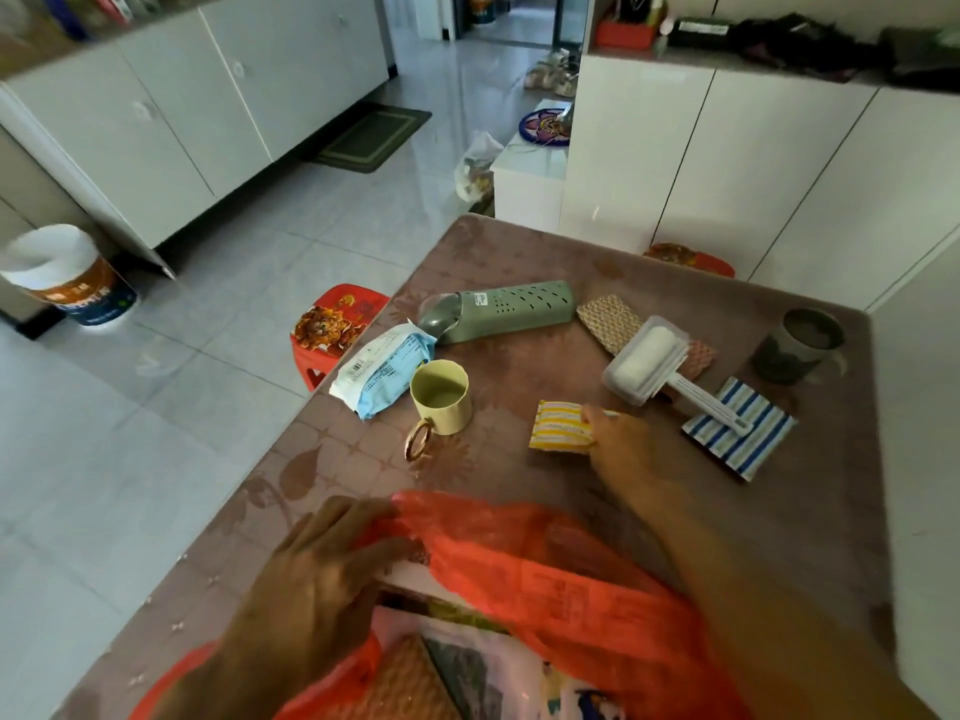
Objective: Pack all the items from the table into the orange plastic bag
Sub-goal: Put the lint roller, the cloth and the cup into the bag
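Orange plastic bag (545, 558): lay at table's (519, 262) near edge; our left hand (322, 579) pinched its rim, our right hand (623, 449) pinched the yellow packet (558, 426) beside the cream cup (441, 394).

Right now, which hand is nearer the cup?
Left, barely. It grips the bag rim, below the cup; the right pinches the yellow packet to its right.

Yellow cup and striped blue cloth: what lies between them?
In the head view, between the yellow cup and the striped blue cloth lies the yellow packet, with the right hand gripping its near end.
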`<control>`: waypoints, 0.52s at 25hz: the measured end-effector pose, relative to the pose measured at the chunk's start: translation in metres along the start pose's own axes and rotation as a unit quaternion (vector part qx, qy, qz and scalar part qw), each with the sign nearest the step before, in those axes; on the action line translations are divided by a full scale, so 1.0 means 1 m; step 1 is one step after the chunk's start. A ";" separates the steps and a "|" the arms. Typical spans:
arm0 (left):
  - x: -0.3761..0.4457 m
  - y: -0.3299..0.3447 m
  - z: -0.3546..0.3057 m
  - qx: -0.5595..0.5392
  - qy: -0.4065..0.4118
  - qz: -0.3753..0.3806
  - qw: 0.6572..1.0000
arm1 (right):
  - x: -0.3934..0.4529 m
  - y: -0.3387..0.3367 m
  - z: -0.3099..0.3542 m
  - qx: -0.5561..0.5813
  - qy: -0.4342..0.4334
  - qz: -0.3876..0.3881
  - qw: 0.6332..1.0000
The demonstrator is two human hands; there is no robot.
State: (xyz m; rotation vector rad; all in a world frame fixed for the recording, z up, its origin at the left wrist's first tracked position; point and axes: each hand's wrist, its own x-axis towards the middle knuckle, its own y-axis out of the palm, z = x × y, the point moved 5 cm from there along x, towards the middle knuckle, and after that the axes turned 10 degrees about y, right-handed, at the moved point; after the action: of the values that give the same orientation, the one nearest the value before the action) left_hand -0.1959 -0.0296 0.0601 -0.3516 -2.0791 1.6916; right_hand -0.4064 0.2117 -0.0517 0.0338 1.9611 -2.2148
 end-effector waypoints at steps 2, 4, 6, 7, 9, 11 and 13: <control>0.000 -0.001 0.003 0.018 -0.051 0.045 0.998 | -0.023 -0.040 -0.005 0.133 0.023 -0.092 0.986; -0.018 -0.002 0.004 0.017 -0.094 0.092 0.991 | -0.053 -0.091 0.000 0.297 0.057 -0.115 0.946; -0.032 -0.001 0.009 -0.056 -0.121 0.116 0.984 | -0.100 -0.132 0.014 0.451 0.078 -0.082 0.885; -0.037 0.000 0.008 -0.060 -0.116 0.122 0.984 | -0.125 -0.146 0.023 0.518 0.083 -0.050 0.850; -0.040 -0.003 0.011 -0.059 -0.096 0.095 0.989 | -0.172 -0.156 0.037 0.593 0.089 0.041 0.799; -0.039 -0.010 0.014 -0.094 -0.077 0.056 0.991 | -0.207 -0.133 0.054 0.577 0.107 0.154 0.795; -0.037 -0.013 0.013 -0.145 -0.055 0.042 0.987 | -0.233 -0.097 0.075 0.504 0.137 0.204 0.828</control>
State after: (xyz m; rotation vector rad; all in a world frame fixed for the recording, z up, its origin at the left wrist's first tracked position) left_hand -0.1687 -0.0607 0.0638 -0.4518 -2.4302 1.4824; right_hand -0.1847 0.1771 0.0854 0.8483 0.5246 -2.6998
